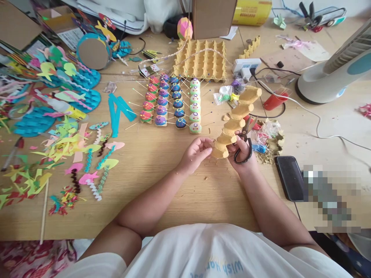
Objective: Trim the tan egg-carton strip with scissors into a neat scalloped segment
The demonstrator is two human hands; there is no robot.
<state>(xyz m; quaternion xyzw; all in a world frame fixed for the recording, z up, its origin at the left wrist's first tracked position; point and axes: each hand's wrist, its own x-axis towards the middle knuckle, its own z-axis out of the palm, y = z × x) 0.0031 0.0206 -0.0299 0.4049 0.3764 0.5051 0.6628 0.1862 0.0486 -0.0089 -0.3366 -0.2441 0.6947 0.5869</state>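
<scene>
The right hand (242, 152) is closed around the black handles of the scissors (245, 143). Fingers are pushed through the loops, and the blades point up and away from the body, toward the cardboard strip (236, 117). Whether the blades are open or shut cannot be told, since they are partly hidden behind the strip.

The left hand (197, 150) is just beside the right hand, on the other side of the strip. Its fingers are pinched together on the near end of the strip, so that end is held up off the table (162, 185).

The strip is a row of bumpy egg-carton cups. Its long side runs from the two hands up and to the right, away from the body. The near end is held between the hands, and the far end lies on the table close to a red cup (274, 101). The scissors meet the strip near its lower end, so the right hand is the one nearer to the cutting spot.

Both forearms are stretched forward over the table and come together at the strip.

Farther out, rows of painted egg cups (171, 104) with pins are set out, well apart from the hands. A phone (290, 177) lies near the right arm.
</scene>
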